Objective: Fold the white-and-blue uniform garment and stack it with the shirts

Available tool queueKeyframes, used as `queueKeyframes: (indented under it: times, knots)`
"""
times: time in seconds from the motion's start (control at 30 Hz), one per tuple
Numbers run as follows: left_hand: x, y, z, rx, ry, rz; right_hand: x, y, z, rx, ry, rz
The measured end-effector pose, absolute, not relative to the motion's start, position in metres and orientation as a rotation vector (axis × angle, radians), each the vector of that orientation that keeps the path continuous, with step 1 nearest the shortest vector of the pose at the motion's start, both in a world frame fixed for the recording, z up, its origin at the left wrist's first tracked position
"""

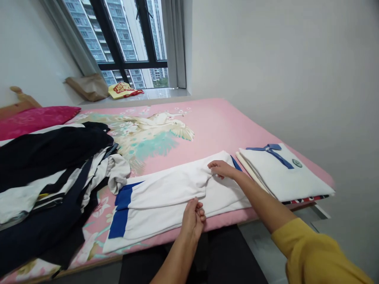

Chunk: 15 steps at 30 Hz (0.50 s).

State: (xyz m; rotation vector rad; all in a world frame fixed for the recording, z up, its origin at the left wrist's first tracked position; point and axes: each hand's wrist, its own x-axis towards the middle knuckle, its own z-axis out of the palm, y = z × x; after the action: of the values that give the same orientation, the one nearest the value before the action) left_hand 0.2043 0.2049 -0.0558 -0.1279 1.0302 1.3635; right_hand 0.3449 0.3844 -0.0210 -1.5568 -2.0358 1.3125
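Note:
A white top with blue bands (pixel 166 193) lies partly folded along the bed's near edge, one sleeve-like layer laid lengthwise over the rest. My left hand (pixel 193 221) is at its front middle, fingers curled and thumb pressed against them at the layer's end. Farther back and to the right, my right hand (pixel 221 169) has bent fingers pinching the cloth, which wrinkles beneath them. Beside it on the right sits a stack of folded clothes (pixel 275 177), topped by a white shirt with a blue tie and a round badge.
A loose heap of dark and white clothes (pixel 53 173) covers the bed's left side. Behind it is a magenta pillow (pixel 38 118). The pink bed sheet (pixel 213 126) reaches back to a window sill holding a brown bag (pixel 89 86) and a yellow-red packet (pixel 122 90). A wall borders the right.

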Motion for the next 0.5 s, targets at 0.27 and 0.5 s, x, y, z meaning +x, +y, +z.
queueKeyframes:
  times: [0.27, 0.5]
  knots:
    - [0.208, 0.233, -0.05, -0.214, 0.969, 1.163, 0.337, 0.423, -0.026, -1.488, -2.205, 1.484]
    - [0.214, 0.23, -0.069, -0.113, 1.063, 1.163, 0.314, 0.445, -0.031, -1.367, -2.409, 1.328]
